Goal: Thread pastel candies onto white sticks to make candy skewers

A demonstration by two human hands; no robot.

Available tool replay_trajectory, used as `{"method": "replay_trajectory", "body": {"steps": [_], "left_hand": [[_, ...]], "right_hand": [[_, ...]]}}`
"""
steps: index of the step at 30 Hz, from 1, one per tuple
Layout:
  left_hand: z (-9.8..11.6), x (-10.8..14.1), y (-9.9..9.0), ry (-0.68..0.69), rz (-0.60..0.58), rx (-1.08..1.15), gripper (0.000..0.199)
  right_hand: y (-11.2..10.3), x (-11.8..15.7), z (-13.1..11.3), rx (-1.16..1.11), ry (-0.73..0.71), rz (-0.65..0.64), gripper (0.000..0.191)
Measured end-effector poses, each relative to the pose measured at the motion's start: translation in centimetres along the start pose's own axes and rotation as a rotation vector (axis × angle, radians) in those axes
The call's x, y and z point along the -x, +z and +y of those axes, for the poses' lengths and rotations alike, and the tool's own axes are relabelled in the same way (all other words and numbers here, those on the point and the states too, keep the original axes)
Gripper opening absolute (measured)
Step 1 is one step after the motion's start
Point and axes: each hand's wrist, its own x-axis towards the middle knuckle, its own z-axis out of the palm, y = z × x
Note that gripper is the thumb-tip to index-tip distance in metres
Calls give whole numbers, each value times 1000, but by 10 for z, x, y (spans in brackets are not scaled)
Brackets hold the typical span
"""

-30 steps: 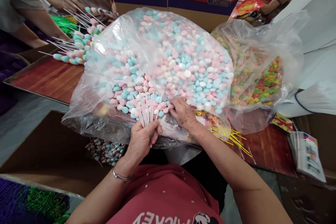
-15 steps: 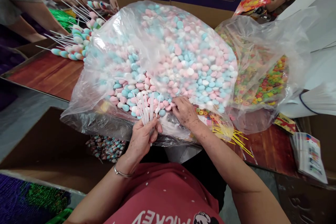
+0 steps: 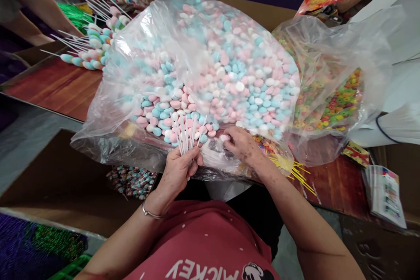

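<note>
A fan of thin white sticks (image 3: 187, 133) stands up from my left hand (image 3: 182, 166), whose fingers are wrapped round their lower ends. My right hand (image 3: 244, 144), a little to the right, pinches a pale pink candy (image 3: 225, 138) between thumb and fingertips. In front of both hands a large clear plastic bag (image 3: 114, 138) lies open toward me. Pink, white and blue candies (image 3: 164, 111) spill at its mouth, right behind the stick tips. Some of the bag's flattened edge lies under my right hand.
Threaded candy sticks (image 3: 95, 46) lie on the wooden table (image 3: 62, 83) at left, near other people's arms. To the right are a bag of colourful rings (image 3: 341, 100), yellow sticks (image 3: 300, 173) and printed packets (image 3: 387, 197). An open carton (image 3: 65, 188) stands below left.
My right hand has drawn back from the candy pile, slightly to the right, and a pale pink candy now shows in its fingertips. My left hand keeps the sticks nearly in place.
</note>
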Motion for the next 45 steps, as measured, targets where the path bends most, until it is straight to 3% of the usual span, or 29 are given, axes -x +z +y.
{"method": "replay_trajectory", "body": {"steps": [4,8,20,26,35,45], "left_hand": [[-2,0,-1,0,-9,5,28],[-1,-1,-1,-6,-1,7,28],[-3,0,-3,8,-17,-14,28],[-4,-1,-4,7,-23,-23,29],[-3,1,-3,2,-16,-24,29],[-2,5,-2,19,-37,-87,27]], "right_hand": [[-5,3,2,-175,125,8,14],[-5,4,0,-198,188,110,13],[10,5,4,4,-62,124,15],[12,10,6,47,-26,143,14],[7,15,-7,369,-114,22,29],[16,16,-20,482,-110,-27,32]]}}
